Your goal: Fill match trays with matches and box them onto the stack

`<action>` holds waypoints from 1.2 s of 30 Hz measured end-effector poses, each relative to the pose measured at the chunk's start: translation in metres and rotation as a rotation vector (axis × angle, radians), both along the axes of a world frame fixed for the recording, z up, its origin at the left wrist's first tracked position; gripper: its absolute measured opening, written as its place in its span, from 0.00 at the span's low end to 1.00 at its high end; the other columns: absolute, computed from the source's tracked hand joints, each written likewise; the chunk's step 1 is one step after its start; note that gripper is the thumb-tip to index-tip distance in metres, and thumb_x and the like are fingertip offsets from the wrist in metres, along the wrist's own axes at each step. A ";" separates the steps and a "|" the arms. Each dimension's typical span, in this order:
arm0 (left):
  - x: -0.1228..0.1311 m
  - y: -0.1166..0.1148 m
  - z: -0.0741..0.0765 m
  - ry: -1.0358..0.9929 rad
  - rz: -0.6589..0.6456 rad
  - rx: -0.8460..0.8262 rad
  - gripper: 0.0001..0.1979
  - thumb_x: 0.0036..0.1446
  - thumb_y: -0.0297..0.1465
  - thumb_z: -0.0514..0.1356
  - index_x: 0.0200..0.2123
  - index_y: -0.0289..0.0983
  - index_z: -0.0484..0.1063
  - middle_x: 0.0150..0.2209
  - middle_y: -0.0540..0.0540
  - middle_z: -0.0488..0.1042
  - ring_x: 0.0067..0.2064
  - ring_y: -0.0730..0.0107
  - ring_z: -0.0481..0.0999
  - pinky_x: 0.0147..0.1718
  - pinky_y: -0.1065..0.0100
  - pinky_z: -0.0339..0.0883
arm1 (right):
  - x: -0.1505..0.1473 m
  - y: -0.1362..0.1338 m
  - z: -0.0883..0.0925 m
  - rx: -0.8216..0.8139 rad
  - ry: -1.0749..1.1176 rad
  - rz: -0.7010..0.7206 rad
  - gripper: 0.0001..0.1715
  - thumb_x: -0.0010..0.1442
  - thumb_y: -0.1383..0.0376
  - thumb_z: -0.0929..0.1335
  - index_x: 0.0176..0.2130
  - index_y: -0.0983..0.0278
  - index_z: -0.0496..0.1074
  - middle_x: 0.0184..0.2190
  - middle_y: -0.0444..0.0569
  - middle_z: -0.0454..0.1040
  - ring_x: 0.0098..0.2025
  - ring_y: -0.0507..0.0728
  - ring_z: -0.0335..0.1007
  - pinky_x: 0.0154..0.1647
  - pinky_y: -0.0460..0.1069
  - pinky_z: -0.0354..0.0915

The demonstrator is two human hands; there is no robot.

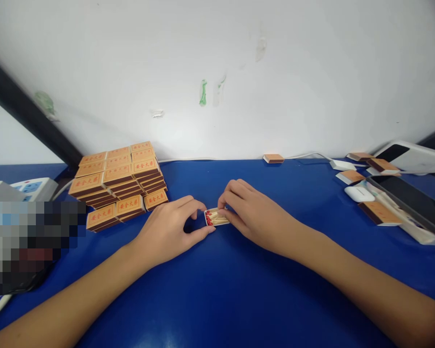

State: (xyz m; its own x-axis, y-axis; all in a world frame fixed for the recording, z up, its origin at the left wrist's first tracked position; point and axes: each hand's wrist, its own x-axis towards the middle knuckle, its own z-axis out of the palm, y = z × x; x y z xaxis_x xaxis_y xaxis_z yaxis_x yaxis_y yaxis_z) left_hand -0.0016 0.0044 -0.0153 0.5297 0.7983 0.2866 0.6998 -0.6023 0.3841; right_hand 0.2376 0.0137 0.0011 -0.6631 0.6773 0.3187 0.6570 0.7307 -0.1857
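Note:
A small open matchbox tray [213, 224] lies on the blue table, filled with matches whose red heads [208, 218] point left. My left hand [170, 229] is at the tray's left end, thumb and index finger apart around its corner with a gap between them. From the right, my right hand [255, 215] reaches over the tray, its fingers and thumb pinched together at the pale match sticks. Its fingertips cover the tray's right part, so what exactly they grip is hidden.
Stacked orange matchboxes [118, 171] stand at the left, beside a power strip [36, 188]. One matchbox [273, 158] lies by the wall. At the right are loose matchboxes [379, 213], a white earphone case [359, 194], a dark phone [413, 200] and cables.

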 end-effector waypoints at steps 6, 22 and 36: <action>0.000 0.000 0.000 0.008 0.007 -0.009 0.13 0.64 0.42 0.66 0.45 0.41 0.76 0.35 0.53 0.72 0.30 0.74 0.69 0.30 0.68 0.61 | 0.009 0.003 0.001 -0.104 0.077 0.018 0.04 0.71 0.69 0.66 0.42 0.63 0.72 0.43 0.52 0.71 0.45 0.59 0.68 0.45 0.54 0.68; 0.001 0.000 0.000 0.009 0.003 -0.002 0.13 0.64 0.42 0.66 0.45 0.40 0.76 0.35 0.53 0.73 0.29 0.75 0.69 0.30 0.68 0.61 | 0.012 0.004 0.001 -0.254 0.112 0.019 0.07 0.73 0.67 0.65 0.44 0.61 0.74 0.45 0.51 0.71 0.45 0.57 0.69 0.45 0.53 0.66; 0.001 0.001 0.000 0.006 0.005 0.002 0.13 0.64 0.42 0.66 0.45 0.41 0.76 0.35 0.53 0.73 0.29 0.75 0.69 0.30 0.68 0.61 | 0.012 0.005 0.000 -0.232 0.085 0.029 0.04 0.71 0.66 0.68 0.42 0.62 0.74 0.44 0.50 0.70 0.44 0.57 0.69 0.45 0.53 0.67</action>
